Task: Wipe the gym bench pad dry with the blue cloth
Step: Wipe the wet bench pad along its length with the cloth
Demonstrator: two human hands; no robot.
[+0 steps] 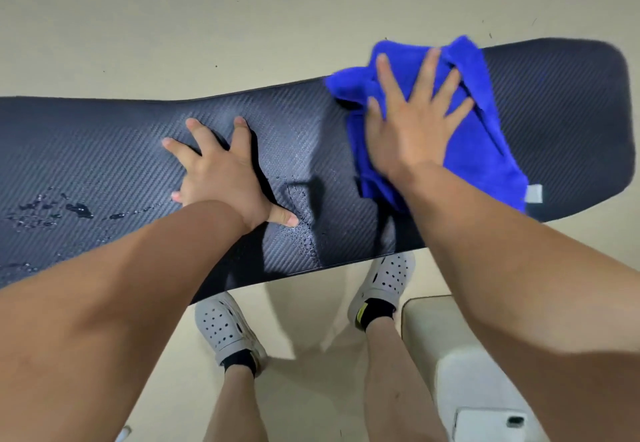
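Observation:
The long dark gym bench pad (114, 151) with a woven texture runs across the view from left to right. A crumpled blue cloth (485, 151) with a white tag lies on its right part. My right hand (415, 119) presses flat on the cloth with fingers spread. My left hand (221, 171) rests flat on the bare pad near the middle, fingers apart, holding nothing. Water droplets (79, 211) sit on the pad at the left, and more wet beads (304, 230) lie by my left thumb near the front edge.
The floor (173, 26) is beige. My feet in white perforated clogs (225, 327) stand at the pad's near edge. A pale padded object (460, 372) with a white device on it stands at the lower right beside my right leg.

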